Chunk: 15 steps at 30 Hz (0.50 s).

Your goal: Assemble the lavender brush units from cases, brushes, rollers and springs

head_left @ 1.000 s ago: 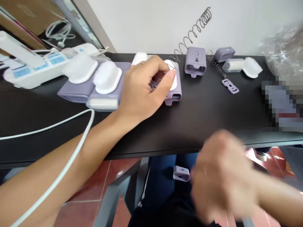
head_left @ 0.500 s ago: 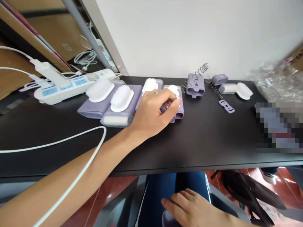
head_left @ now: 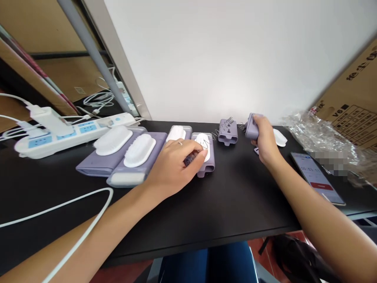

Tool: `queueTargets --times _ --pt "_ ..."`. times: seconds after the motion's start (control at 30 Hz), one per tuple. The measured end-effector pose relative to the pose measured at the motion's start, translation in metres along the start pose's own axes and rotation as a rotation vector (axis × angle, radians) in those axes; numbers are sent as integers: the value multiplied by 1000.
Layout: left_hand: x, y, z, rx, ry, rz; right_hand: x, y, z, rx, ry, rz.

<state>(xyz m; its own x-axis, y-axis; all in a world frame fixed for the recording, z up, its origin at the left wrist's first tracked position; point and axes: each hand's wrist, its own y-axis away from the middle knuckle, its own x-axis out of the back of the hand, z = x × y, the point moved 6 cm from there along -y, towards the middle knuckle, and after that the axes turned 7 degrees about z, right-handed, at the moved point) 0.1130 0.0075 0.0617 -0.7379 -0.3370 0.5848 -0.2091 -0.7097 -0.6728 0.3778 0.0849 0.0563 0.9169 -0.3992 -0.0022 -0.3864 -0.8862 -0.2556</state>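
My left hand (head_left: 172,165) is closed, thumb and forefinger pinched around a dark coil spring (head_left: 190,158). Beside its fingertips a white-bristled brush head (head_left: 204,141) lies on a hollow purple housing (head_left: 208,167). Farther back stands another purple housing (head_left: 228,137) with a thin spring (head_left: 226,125) stretched over it. At the back right my right hand (head_left: 265,139) grips a purple plastic casing (head_left: 251,126). Past that hand shows part of a white brush head (head_left: 279,137). A small purple plate (head_left: 256,151) is mostly covered by the right hand.
Purple bodies with white brushes (head_left: 140,151) line the table's left half. Behind them are a white power strip (head_left: 67,135) and a loose white cable (head_left: 97,190). A phone (head_left: 318,179), clear plastic wrap (head_left: 309,129) and a cardboard box (head_left: 353,102) occupy the right.
My right hand has risen from my lap to the back right of the table, carrying the purple casing. My left hand keeps its pinch on the spring. The camera view has shifted.
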Motion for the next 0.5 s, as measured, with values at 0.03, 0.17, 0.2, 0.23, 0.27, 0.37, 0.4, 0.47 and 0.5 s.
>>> queueTargets --times 0.03,0.17,0.2,0.23,0.27,0.37,0.4,0.47,0.5 --pt "-2 1 1 -2 0 -26 0 5 11 -71 -28 -18" --pt "-8 4 7 -61 28 -103 -3 23 24 -233 -176 -110" --pt "-9 4 8 -72 32 -110 -5 25 24 -268 -237 -124" --pt "-9 4 9 -77 32 -117 -7 25 23 -301 -294 -131" --pt "-10 5 10 -78 29 -121 -8 25 22 -326 -337 -129" --pt "-10 5 11 -72 21 -145 -9 23 18 -372 -403 -108" --pt "-10 5 11 -72 23 -147 -9 23 17 -388 -423 -105" --pt "-9 5 11 -75 29 -148 -10 24 16 -417 -457 -114" --pt "-10 5 11 -76 31 -150 -10 25 16 -426 -466 -123"
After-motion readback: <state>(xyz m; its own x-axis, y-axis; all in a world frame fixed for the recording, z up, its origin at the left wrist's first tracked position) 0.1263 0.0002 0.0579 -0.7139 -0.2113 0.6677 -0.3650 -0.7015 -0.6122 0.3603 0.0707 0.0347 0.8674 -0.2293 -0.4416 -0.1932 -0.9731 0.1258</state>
